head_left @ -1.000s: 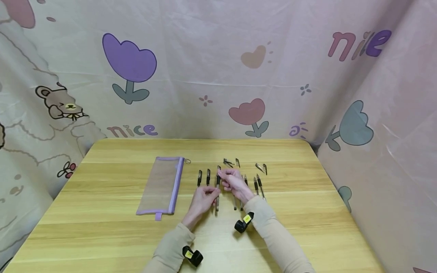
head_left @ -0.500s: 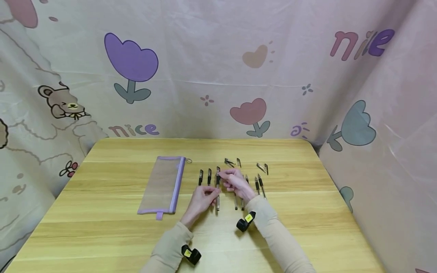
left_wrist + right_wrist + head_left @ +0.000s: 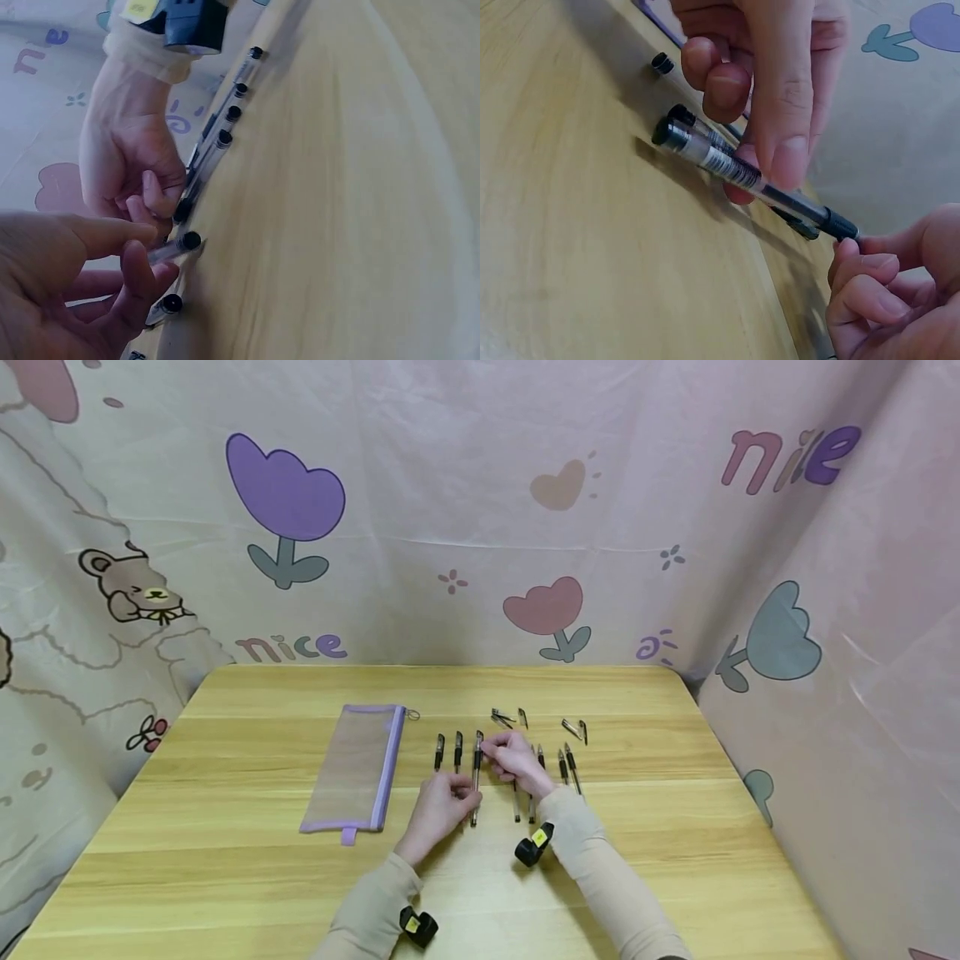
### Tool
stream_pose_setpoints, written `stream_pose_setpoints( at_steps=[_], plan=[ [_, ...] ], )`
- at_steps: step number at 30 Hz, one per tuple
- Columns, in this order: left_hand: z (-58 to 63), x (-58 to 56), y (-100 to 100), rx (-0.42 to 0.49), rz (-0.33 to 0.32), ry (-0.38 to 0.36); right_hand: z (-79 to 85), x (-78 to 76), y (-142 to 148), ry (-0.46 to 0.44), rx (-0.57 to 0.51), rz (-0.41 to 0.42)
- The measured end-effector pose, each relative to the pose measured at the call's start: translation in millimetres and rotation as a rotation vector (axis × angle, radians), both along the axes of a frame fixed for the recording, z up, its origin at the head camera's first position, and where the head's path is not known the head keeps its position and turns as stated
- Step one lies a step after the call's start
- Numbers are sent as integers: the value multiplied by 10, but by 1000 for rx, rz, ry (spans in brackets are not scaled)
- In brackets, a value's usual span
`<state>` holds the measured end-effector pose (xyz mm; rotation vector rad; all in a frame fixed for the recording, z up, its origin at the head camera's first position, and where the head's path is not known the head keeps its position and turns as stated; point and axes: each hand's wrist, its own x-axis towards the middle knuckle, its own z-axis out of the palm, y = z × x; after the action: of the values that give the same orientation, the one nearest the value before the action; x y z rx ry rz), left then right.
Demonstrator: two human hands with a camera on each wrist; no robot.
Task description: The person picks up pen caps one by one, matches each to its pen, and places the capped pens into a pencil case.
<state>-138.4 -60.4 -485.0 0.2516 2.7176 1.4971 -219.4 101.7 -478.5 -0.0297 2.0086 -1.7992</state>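
A black-capped gel pen with a clear barrel is held between my two hands, cap end away from me. My left hand pinches its barrel between thumb and fingers; in the right wrist view the left thumb lies over the barrel. With thumb and forefinger, my right hand grips the pen near its cap end, and the right fingertips cover part of it in the right wrist view. Two capped pens lie just left of it, partly hidden by the left hand.
Several uncapped pens lie to the right, some partly under the right hand. Loose caps are scattered behind them. A mesh zip pouch with purple edging lies flat at left. A printed curtain stands behind the wooden table.
The left hand has slid slightly toward me along the barrel. The pen's near end has shifted a little to the left. The right hand stays at the cap end.
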Motion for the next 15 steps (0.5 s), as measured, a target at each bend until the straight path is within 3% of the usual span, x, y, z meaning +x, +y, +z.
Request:
stream_pose_setpoints(
  at_steps=[4,15],
  plan=[
    [-1,26,7,-82,0,50,-12,-34,-42,29,43,0],
    [4,37,21,-201,-9,90,2,-74,-155,50,191,-42]
  ],
)
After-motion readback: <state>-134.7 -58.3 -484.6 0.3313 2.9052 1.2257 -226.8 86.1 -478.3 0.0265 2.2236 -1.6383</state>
